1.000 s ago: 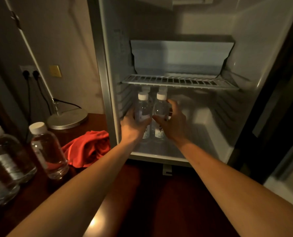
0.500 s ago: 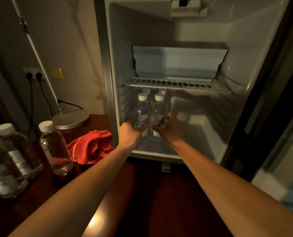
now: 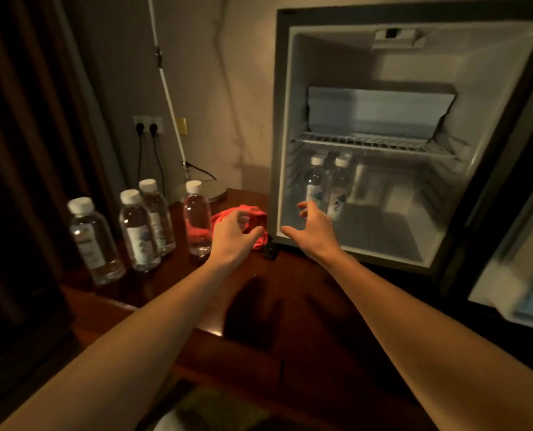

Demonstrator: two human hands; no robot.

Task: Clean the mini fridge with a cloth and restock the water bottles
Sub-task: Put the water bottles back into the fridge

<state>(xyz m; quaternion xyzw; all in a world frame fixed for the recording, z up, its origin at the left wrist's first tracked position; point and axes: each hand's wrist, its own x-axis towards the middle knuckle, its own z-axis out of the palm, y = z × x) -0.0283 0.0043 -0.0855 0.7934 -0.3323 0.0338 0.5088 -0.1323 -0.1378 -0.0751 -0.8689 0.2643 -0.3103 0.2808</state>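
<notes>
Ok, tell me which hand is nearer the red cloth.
Left. The left hand hovers right at the red cloth, overlapping it in view. The right hand is off to the cloth's right, at the fridge opening.

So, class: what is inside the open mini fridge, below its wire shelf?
In the mini fridge, under the wire shelf, two white-capped water bottles stand at front left. More caps show behind them; those bottles are mostly covered, so their count is unclear.

1. The bench [image 3: 290,293] was dark wood with a polished, glossy finish.
2. The water bottles [image 3: 137,231] were clear, smooth plastic with white caps.
3. The cloth [image 3: 252,217] was red, soft, crumpled fabric.
4. The fridge [image 3: 290,119] lining was smooth white plastic; its shelf [image 3: 374,143] was white wire.
</notes>
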